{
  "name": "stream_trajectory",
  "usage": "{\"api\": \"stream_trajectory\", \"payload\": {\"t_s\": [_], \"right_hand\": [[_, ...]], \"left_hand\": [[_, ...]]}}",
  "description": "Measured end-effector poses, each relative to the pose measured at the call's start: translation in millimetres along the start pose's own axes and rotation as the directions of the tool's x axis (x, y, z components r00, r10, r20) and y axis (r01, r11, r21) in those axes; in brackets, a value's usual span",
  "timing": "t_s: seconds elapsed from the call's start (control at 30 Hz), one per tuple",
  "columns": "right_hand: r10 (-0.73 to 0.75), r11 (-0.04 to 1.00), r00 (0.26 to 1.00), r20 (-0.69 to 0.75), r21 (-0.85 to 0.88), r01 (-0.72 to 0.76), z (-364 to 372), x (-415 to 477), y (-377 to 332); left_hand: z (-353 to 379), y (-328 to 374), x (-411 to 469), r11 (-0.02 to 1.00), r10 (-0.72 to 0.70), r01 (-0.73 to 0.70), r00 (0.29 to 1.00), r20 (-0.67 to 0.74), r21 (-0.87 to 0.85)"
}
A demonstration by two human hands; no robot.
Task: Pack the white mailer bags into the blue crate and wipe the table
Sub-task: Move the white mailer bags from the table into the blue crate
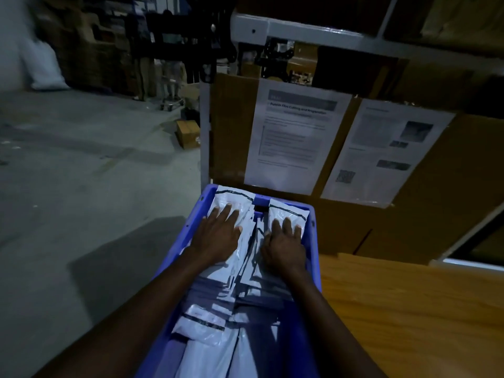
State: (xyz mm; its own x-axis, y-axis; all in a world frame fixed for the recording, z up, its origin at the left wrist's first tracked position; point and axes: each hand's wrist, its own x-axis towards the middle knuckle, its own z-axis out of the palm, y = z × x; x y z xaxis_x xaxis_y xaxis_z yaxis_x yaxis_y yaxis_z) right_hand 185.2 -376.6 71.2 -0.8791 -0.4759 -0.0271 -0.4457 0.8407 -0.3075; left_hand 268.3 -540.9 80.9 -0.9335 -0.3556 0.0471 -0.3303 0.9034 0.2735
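Bags in, table not wiped yet.
Both hands, left (218,236) & right (285,245), fingers spread flat, press white mailer bags (237,271) into blue crate (316,257), mid-frame; wood table (409,309) lower right, no cloth seen.

Glossy plastic mailer bags (231,268), smooth plastic crate (313,268), wood-grain table (409,309)

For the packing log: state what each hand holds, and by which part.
Nothing is gripped. Left hand and right hand lie flat, fingers spread, on white mailer bags in the blue crate.
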Motion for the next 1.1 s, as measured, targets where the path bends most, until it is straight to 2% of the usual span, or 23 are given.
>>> {"api": "stream_trajectory", "payload": {"t_s": [0.17,0.37,0.87,0.97,1.1], "right_hand": [[0.043,0.997,0.994,0.104,0.054,-0.049,1.8,-8.2,-7.6],[0.063,0.997,0.983,0.175,0.036,-0.071,11.2,-9.5,-10.4],[0.066,0.996,0.977,0.202,0.041,-0.076,0.3,-21.3,-14.1],[0.014,0.998,0.990,0.137,0.053,-0.021,-9.2,-26.9,-16.1],[-0.039,0.995,0.999,-0.018,0.096,0.041,-29.0,-33.9,-10.5]], "left_hand": [[13.3,-10.3,-2.1,0.999,-0.038,0.037,0.997,0.074,0.020],[24.9,-12.4,-8.0,0.998,-0.065,0.064,0.992,0.110,0.015],[17.7,-4.1,-21.7,0.997,-0.082,0.082,0.993,0.085,0.003],[14.7,-2.0,-25.9,0.996,-0.092,0.092,0.996,-0.008,-0.002],[-1.5,9.4,-28.3,0.994,-0.114,0.112,0.988,-0.106,-0.019]]}}
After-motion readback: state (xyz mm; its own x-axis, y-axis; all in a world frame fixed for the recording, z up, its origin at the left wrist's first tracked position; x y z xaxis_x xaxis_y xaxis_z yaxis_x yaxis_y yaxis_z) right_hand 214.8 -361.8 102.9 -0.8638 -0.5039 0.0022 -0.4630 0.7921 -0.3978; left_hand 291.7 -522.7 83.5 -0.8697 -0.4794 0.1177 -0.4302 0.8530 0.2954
